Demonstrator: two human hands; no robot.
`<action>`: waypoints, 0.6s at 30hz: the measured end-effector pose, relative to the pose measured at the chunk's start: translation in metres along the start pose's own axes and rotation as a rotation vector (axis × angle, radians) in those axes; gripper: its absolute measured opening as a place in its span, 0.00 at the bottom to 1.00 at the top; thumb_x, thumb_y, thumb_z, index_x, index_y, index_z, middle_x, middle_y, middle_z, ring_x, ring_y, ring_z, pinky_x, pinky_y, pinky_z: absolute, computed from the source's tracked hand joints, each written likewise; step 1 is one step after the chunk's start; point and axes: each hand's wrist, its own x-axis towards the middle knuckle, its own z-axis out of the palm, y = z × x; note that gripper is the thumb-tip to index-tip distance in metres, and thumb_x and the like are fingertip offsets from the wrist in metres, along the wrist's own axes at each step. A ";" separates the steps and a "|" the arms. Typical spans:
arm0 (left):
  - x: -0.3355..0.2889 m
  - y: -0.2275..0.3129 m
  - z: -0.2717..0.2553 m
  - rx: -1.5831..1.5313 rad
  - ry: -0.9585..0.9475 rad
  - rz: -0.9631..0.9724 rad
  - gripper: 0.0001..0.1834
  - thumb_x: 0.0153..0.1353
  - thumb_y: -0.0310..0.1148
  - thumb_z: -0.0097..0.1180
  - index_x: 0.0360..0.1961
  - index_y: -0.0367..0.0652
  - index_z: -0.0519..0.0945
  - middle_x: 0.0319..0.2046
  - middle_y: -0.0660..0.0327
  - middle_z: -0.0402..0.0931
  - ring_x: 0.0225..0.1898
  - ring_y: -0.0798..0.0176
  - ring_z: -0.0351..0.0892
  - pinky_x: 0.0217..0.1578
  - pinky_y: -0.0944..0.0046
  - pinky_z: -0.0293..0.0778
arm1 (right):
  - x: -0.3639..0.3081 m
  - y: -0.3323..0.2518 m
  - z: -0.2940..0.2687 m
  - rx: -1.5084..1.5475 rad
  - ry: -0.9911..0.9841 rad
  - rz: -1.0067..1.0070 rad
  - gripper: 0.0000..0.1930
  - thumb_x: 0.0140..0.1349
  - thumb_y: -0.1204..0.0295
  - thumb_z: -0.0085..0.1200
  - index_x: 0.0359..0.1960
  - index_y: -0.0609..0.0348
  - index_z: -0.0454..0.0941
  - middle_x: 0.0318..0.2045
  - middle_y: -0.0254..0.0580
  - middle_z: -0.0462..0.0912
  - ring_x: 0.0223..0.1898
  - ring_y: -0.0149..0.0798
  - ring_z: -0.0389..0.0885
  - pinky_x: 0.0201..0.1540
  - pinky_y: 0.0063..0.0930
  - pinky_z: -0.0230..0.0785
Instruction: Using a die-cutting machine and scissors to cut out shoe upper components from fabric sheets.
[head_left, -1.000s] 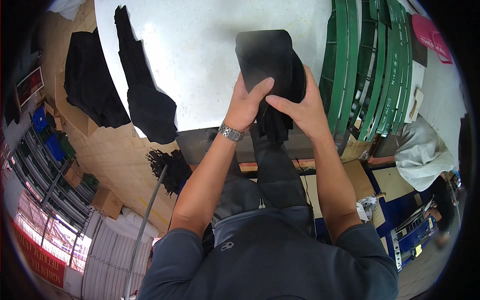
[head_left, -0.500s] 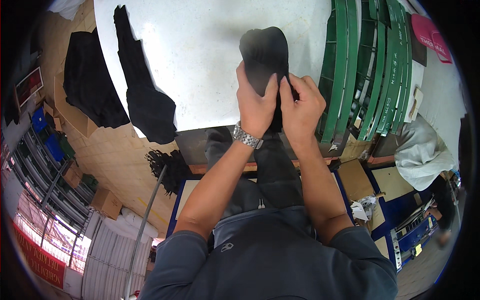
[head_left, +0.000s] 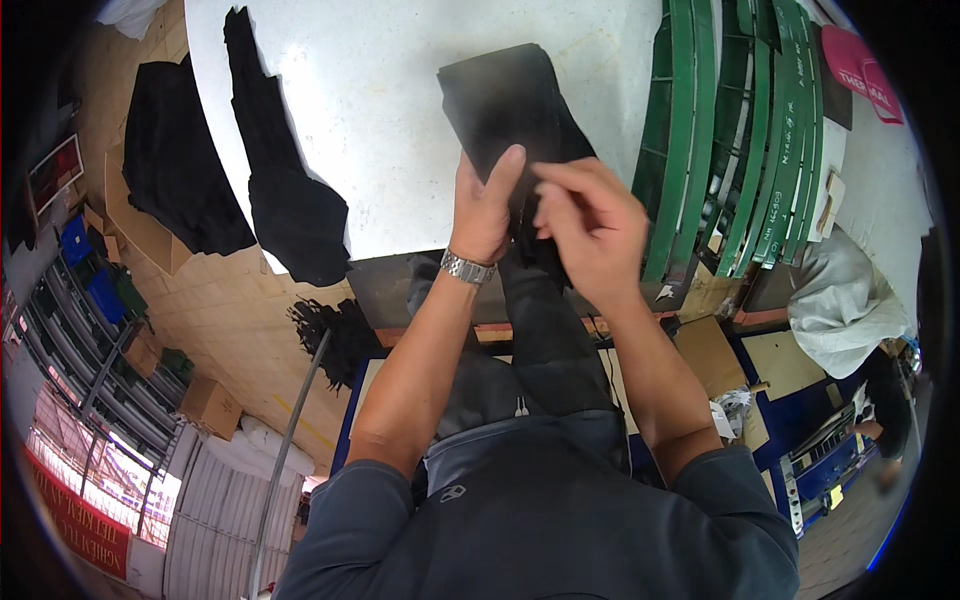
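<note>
A folded stack of black fabric pieces (head_left: 505, 100) is held over the near side of the white table, its far edge tilted to the left. My left hand (head_left: 484, 205) grips its left side, thumb on top and fingers hidden underneath. At the stack's right edge is my right hand (head_left: 600, 225), its fingers bent and apart, with the fingertips slightly blurred and no piece visible between them. More black cloth hangs below the hands. Further left, a long black fabric piece (head_left: 295, 205) lies across the table's edge.
The white table (head_left: 390, 170) has green slatted metal racks (head_left: 685, 130) along its right. Left of it, black cloth (head_left: 180, 160) drapes over a cardboard box (head_left: 150, 225). A bundle of black strips (head_left: 335, 340) hangs by a metal pole (head_left: 290, 450). A pink item (head_left: 860, 70) lies far right.
The stack has swung leftward and opened from a bent, rounded shape to a flatter one. My right hand has come off its edge, the fingers spreading; my left hand has shifted slightly left.
</note>
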 end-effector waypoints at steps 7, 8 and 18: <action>-0.010 0.010 -0.030 -0.161 -0.133 -0.134 0.31 0.74 0.43 0.61 0.71 0.36 0.72 0.60 0.50 0.83 0.57 0.54 0.86 0.60 0.53 0.83 | 0.012 0.017 -0.034 0.324 0.296 0.346 0.24 0.71 0.72 0.65 0.67 0.63 0.76 0.47 0.34 0.83 0.44 0.23 0.79 0.43 0.20 0.71; -0.009 0.008 -0.035 -0.161 -0.133 -0.133 0.31 0.74 0.43 0.61 0.71 0.36 0.72 0.60 0.50 0.83 0.57 0.54 0.86 0.60 0.53 0.83 | 0.013 0.017 -0.034 0.567 0.111 0.551 0.28 0.71 0.70 0.66 0.69 0.64 0.73 0.49 0.34 0.83 0.47 0.22 0.79 0.46 0.20 0.72; 0.024 0.016 -0.067 -0.044 -0.077 -0.202 0.34 0.73 0.41 0.63 0.72 0.34 0.69 0.65 0.54 0.76 0.63 0.59 0.78 0.63 0.57 0.76 | 0.052 0.039 -0.008 -0.188 0.004 0.228 0.10 0.67 0.71 0.68 0.41 0.66 0.87 0.29 0.40 0.85 0.25 0.28 0.76 0.31 0.27 0.70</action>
